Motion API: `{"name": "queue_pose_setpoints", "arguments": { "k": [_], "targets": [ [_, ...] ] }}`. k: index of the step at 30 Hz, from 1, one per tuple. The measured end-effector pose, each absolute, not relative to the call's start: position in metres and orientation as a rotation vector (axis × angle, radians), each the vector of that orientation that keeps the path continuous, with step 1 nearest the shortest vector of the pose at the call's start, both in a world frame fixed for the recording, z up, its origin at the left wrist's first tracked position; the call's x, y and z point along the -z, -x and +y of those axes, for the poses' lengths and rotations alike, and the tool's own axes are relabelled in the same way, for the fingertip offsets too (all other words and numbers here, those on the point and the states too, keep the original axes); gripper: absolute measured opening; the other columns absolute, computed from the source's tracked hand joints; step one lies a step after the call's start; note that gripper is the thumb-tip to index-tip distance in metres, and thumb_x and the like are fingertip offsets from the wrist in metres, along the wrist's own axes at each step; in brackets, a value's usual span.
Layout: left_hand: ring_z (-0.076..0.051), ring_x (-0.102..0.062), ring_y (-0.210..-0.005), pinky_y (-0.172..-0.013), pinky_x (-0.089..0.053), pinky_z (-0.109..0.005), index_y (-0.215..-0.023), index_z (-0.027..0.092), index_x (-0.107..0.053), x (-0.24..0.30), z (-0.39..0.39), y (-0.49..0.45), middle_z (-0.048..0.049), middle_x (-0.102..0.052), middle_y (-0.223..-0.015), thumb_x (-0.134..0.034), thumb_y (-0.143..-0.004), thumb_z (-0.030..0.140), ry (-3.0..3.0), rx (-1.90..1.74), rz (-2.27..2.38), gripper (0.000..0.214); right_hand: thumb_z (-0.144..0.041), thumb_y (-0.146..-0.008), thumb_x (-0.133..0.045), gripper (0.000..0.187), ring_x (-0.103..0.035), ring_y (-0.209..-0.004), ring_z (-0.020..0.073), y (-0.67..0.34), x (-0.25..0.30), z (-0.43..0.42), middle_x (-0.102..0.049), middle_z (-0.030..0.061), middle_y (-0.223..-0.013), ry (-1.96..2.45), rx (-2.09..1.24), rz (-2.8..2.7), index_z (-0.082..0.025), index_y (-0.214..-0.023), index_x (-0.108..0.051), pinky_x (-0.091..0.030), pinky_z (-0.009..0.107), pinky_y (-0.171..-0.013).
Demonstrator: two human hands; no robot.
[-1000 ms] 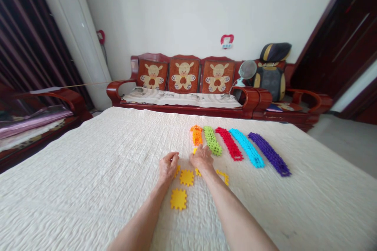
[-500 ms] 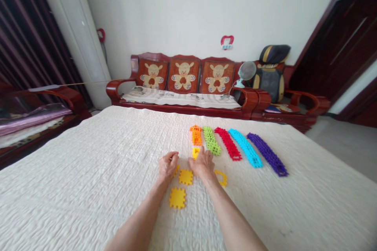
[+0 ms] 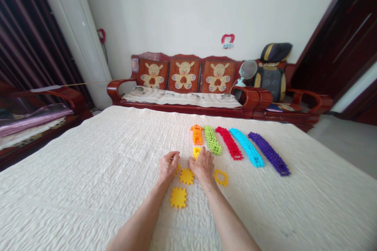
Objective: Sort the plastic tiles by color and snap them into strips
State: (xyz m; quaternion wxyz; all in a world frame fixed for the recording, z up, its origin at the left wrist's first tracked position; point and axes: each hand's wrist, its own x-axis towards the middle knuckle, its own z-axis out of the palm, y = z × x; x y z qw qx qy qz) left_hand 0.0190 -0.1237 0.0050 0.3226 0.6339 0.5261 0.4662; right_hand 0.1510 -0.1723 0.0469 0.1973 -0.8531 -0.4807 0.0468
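My left hand [image 3: 168, 164] rests on the white quilt [image 3: 88, 172], fingers curled over a yellow tile that mostly hides under it. My right hand [image 3: 202, 163] lies beside it, fingers bent around a small yellow piece [image 3: 196, 152] at its tips. Between my hands lies a yellow square tile [image 3: 186, 176]. Another yellow tile [image 3: 178, 197] lies nearer to me, and a yellow open frame tile [image 3: 220, 177] lies right of my right wrist. Beyond my hands, strips of joined tiles lie side by side: orange [image 3: 196, 134], green [image 3: 212, 140], red [image 3: 229, 142], cyan [image 3: 246, 147], purple [image 3: 268, 153].
A red wooden sofa [image 3: 188, 82] with bear cushions stands past the quilt's far edge. A small fan [image 3: 246, 71] and a dark massage seat [image 3: 272, 68] sit at its right end. A wooden bench [image 3: 44, 113] is on the left, dark doors on the right.
My right hand has drawn back a little from the green strip toward the yellow tiles, uncovering the small yellow piece and the frame tile. My left hand has barely moved.
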Motion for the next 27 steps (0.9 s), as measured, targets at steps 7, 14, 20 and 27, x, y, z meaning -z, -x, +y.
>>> {"name": "queue_pose_setpoints", "arguments": {
  "k": [7,14,20,27],
  "targets": [
    [-0.018,-0.068,-0.076,-0.072,-0.050,-0.028,-0.092,0.015,-0.074,-0.005,-0.123,-0.019,-0.0072,-0.075,-0.085,-0.048,-0.078,0.033,-1.681,-1.223,1.375,0.034,-0.034,-0.084,-0.048,0.058,-0.045,-0.116,0.0317,-0.151,-0.049,-0.166,-0.048,0.0190,-0.123,2.422,-0.138,-1.321,-0.012,-0.137,-0.037,-0.044,0.039,-0.083],
    [-0.019,-0.068,-0.076,-0.073,-0.050,-0.029,-0.091,0.015,-0.074,-0.007,-0.125,-0.020,-0.0074,-0.075,-0.084,-0.047,-0.079,0.034,-1.683,-1.208,1.385,0.035,-0.031,-0.084,-0.047,0.054,-0.046,-0.115,0.0297,-0.152,-0.045,-0.166,-0.049,0.0170,-0.122,2.415,-0.111,-1.319,-0.014,-0.134,-0.040,-0.043,0.036,-0.084],
    [-0.019,-0.068,-0.076,-0.071,-0.050,-0.029,-0.091,0.015,-0.074,-0.007,-0.125,-0.020,-0.0073,-0.075,-0.084,-0.048,-0.079,0.034,-1.687,-1.214,1.369,0.034,-0.029,-0.083,-0.048,0.052,-0.048,-0.112,0.0287,-0.156,-0.039,-0.162,-0.051,0.0169,-0.117,2.369,-0.036,-1.360,-0.011,-0.132,-0.043,-0.041,0.035,-0.089],
    [-0.019,-0.068,-0.075,-0.071,-0.050,-0.029,-0.090,0.015,-0.074,-0.009,-0.126,-0.020,-0.0070,-0.076,-0.084,-0.048,-0.079,0.032,-1.681,-1.207,1.379,0.033,-0.029,-0.082,-0.049,0.053,-0.049,-0.111,0.0296,-0.159,-0.036,-0.161,-0.052,0.0181,-0.115,2.337,-0.024,-1.366,-0.009,-0.131,-0.043,-0.041,0.035,-0.089]
  ]
}}
